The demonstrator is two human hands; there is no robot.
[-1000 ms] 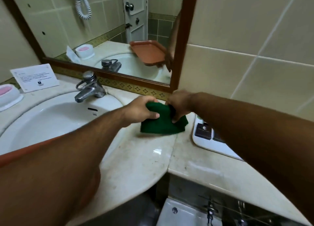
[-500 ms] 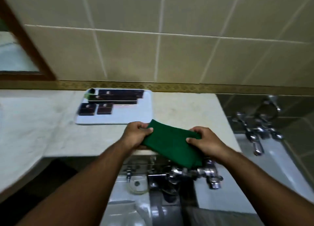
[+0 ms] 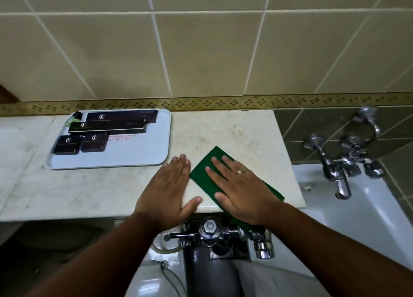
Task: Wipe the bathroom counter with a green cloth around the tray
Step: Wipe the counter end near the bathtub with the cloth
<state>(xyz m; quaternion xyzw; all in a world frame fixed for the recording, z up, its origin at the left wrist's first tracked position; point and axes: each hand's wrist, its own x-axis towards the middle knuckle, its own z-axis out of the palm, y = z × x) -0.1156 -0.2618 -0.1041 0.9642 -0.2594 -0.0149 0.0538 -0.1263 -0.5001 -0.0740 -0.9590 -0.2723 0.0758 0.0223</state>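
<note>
A green cloth (image 3: 201, 172) lies spread on the beige stone counter (image 3: 234, 133), near its front right corner. My right hand (image 3: 241, 191) rests flat on the cloth with fingers spread, pressing it down, and part of the cloth hangs over the front edge. Beside it on the left, my left hand (image 3: 166, 189) lies flat on the bare counter and holds nothing. The white tray (image 3: 134, 150) sits to the left against the wall, a hand's width from my left fingertips.
Several dark boxes (image 3: 107, 127) lie on the tray. The counter ends at the right above a white bathtub (image 3: 368, 218) with chrome taps (image 3: 344, 162). Chrome flush fittings (image 3: 210, 229) stand below the front edge. Tiled wall runs behind.
Both hands held the cloth in the air in front of the counter edge. Now it lies on the counter under my right palm, and my left hand has let go.
</note>
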